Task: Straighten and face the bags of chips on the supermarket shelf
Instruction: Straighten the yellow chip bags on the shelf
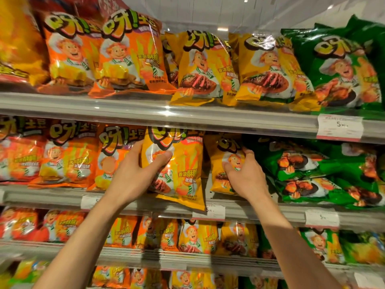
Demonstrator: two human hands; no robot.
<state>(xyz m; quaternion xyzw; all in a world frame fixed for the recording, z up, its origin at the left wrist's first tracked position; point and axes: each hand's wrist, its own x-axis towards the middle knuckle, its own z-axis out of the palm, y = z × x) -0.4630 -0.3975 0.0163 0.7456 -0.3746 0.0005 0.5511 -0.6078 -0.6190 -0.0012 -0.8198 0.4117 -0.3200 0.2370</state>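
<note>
Head cam, only view: the person works the second shelf (208,119) down, both arms up. Left hand (133,174) grips a yellow bag (183,163) by its left edge — thumb across the front, fingers curled behind — and the bag sits tilted, its bottom corner hanging over the shelf lip, covering part of a price tag (214,212). Right hand (244,176) is on the next yellow bag (220,176) to the right, fingers curled over its top/right side, thumb on the front; looks like a hold, not just a touch. That bag stands deeper in than its neighbour. Progress, imo: early-to-mid. Orange bags (68,155) at left stand upright, fronts out, approx. even, so that stretch looks done. Left to do — square both yellow bags, then the green bags (308,174) at right, which lie slumped and stacked flat. Top shelf's yellow bags (200,67) lean a bit too.
</note>
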